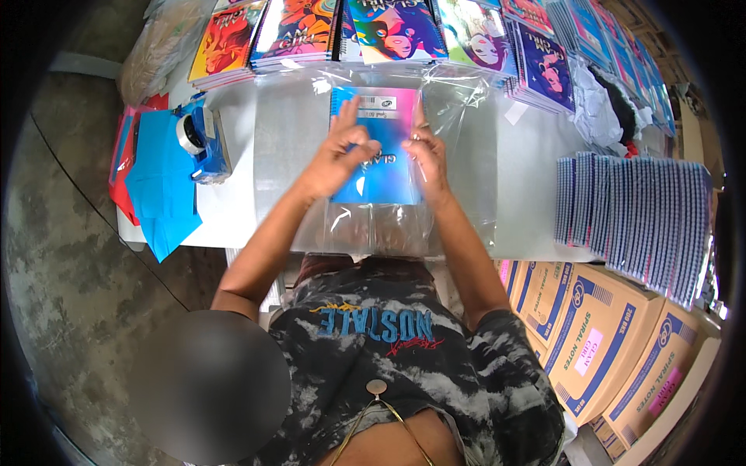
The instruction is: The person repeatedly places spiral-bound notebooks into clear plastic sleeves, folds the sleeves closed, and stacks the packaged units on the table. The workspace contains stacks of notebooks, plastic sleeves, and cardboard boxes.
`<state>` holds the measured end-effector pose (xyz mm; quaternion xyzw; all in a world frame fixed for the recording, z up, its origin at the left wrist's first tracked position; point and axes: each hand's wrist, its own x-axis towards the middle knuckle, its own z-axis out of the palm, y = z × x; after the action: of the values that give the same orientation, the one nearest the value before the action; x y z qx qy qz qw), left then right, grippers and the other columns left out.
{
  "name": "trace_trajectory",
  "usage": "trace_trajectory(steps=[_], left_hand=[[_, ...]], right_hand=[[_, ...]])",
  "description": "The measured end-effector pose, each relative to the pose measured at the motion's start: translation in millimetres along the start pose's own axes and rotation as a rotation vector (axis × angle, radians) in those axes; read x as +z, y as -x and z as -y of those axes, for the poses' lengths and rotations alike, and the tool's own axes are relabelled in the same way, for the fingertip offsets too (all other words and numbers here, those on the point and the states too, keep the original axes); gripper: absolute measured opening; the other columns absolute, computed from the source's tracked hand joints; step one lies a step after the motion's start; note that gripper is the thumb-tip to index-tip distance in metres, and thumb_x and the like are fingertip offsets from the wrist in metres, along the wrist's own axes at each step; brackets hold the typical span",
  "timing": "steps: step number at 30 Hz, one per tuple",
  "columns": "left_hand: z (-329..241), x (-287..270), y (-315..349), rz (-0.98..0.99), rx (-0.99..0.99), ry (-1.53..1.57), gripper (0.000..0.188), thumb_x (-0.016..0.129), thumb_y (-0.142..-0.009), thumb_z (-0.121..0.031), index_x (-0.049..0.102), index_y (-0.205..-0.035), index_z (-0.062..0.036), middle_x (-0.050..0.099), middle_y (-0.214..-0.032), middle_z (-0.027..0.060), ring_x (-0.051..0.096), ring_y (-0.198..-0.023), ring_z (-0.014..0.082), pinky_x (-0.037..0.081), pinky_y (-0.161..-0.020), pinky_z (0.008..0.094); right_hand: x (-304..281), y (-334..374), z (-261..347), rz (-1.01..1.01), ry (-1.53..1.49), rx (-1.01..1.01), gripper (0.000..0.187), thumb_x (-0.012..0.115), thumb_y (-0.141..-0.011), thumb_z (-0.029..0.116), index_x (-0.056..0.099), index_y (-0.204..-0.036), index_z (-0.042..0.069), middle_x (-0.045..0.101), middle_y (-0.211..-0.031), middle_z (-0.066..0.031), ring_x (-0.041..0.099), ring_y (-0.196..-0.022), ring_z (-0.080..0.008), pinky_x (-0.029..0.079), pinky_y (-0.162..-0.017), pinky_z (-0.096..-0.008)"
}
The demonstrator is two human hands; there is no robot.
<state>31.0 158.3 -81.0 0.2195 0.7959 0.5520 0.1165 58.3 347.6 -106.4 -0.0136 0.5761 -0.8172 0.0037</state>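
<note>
The blue-and-pink notebook (361, 179) already lies amid clear plastic (458, 147), still loose around it. My half-open left hand (337, 157) is over it, my right hand (430, 161) (grip unclear) at its right edge.

Downward fisheye view, head height.

Kinda smeary: the bare left-hand grip (332, 161) and bare right-hand grip (429, 161) are both blurred, so I can't tell how firmly either touches the glossy blue-and-pink notebook (374, 180), whose cover they partly hide. The fine print on its white rectangular label (378, 103) is too small to read. Top edge chops off the colourful illustrated spiral notebooks (396, 33), and a round dark-grey blur (210, 388) covers the lower left.
</note>
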Motion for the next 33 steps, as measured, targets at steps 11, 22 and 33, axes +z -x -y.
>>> trace_trajectory(steps=[11,22,33], left_hand=[[13.2,-40.2,-26.8,-0.071,-0.195,0.082,0.062,0.049,-0.082,-0.02,0.027,-0.137,-0.002,0.053,-0.12,0.0162,0.053,-0.106,0.0266,0.04,-0.09,0.0368],[-16.5,-41.1,-176.4,-0.176,0.03,-0.549,0.03,0.06,-0.08,-0.037,0.068,-0.089,-0.0093,0.067,-0.084,0.0095,0.063,-0.075,0.0261,0.049,-0.067,0.0344],[14.8,-28.8,-44.8,-0.434,-0.048,-0.786,0.042,0.05,-0.089,-0.028,0.048,-0.123,-0.0041,0.049,-0.125,0.0167,0.05,-0.11,0.0304,0.04,-0.088,0.0413]], right_hand=[[43.3,-1.0,-14.8,0.059,1.203,-0.236,0.024,0.057,-0.079,0.024,0.063,-0.069,0.003,0.022,-0.142,-0.0285,0.017,-0.134,-0.0414,0.007,-0.108,-0.0523],[43.3,1.0,-15.1,0.031,1.225,-0.212,0.023,0.055,-0.08,0.023,0.065,-0.07,0.004,0.022,-0.143,-0.0253,0.015,-0.136,-0.0374,0.008,-0.109,-0.051],[41.7,-1.9,-16.9,0.008,1.171,-0.242,0.027,0.053,-0.081,0.023,0.062,-0.068,0.002,0.03,-0.141,-0.0229,0.021,-0.134,-0.0367,0.009,-0.109,-0.0497]])
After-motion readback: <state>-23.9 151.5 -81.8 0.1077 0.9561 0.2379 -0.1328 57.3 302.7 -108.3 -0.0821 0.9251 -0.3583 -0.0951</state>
